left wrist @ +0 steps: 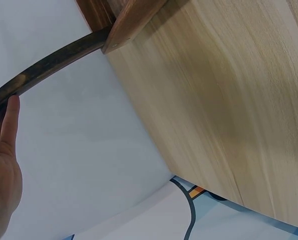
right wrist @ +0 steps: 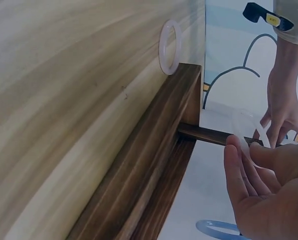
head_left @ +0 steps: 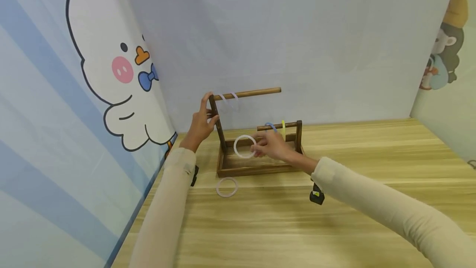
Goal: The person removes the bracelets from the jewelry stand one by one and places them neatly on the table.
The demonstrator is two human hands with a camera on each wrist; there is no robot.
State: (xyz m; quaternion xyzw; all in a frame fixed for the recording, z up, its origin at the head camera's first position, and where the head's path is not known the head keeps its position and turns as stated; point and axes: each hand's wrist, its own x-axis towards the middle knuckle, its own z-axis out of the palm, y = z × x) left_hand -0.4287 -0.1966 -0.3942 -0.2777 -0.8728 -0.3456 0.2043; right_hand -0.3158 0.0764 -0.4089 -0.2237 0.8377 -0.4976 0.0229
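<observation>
A dark wooden stand (head_left: 256, 171) with a tray base and two bars sits on the table. My left hand (head_left: 201, 124) grips its tall left post (head_left: 220, 130) near the top, fingers and thumb on either side. Between the fingertips of my right hand (head_left: 274, 147) is a whitish bangle (head_left: 235, 150), held up in front of the tray. Two pale lilac bangles hang from the upper bar (head_left: 260, 92). On the lower bar hang a blue bangle (head_left: 272, 126) and a yellow bangle (head_left: 284, 129), partly hidden by my right hand. A pale pink bangle (right wrist: 164, 55) lies on the table.
The wood-grain table (head_left: 353, 218) reaches a pale curtain (head_left: 316, 44) behind the stand. At the left hangs a blue-striped curtain with a cartoon bird (head_left: 100, 32). Black devices (head_left: 317, 195) show below both wrists.
</observation>
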